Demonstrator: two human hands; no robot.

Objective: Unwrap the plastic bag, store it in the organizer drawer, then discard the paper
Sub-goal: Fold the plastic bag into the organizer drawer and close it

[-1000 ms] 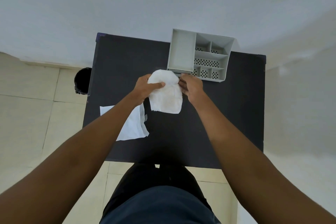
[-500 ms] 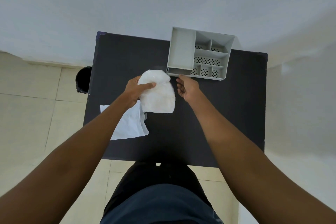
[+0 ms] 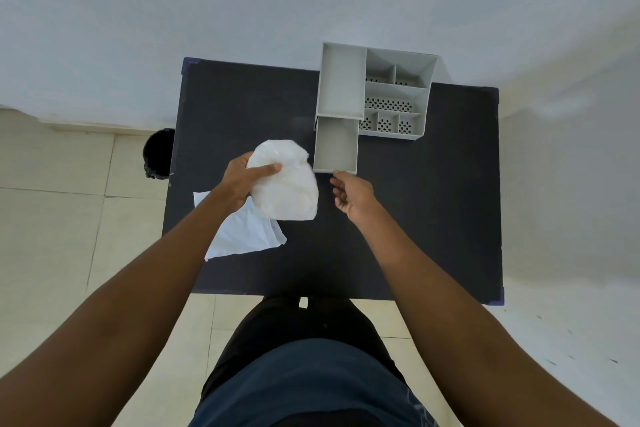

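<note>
Crumpled translucent white plastic bag [image 3: 285, 184]: judged near weightless, limp, slippery; best gathered in a bunch at upper edge. Held above dark rectangular table [image 3: 433, 204], at 9 o'clock of pulled-out grey plastic organizer drawer [image 3: 336, 147]. Left hand [image 3: 244, 178] clamped on bag, thumb across front. Right hand [image 3: 351, 192] loosely curled, empty, fingertips just at drawer front. White paper sheet [image 3: 242, 236] flat at 7 o'clock of bag

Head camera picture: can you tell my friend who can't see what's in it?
A person's left hand holds a crumpled white plastic bag above a black table. The right hand is at the front of a pulled-out, empty drawer of a grey organizer. White paper lies on the table.
</note>
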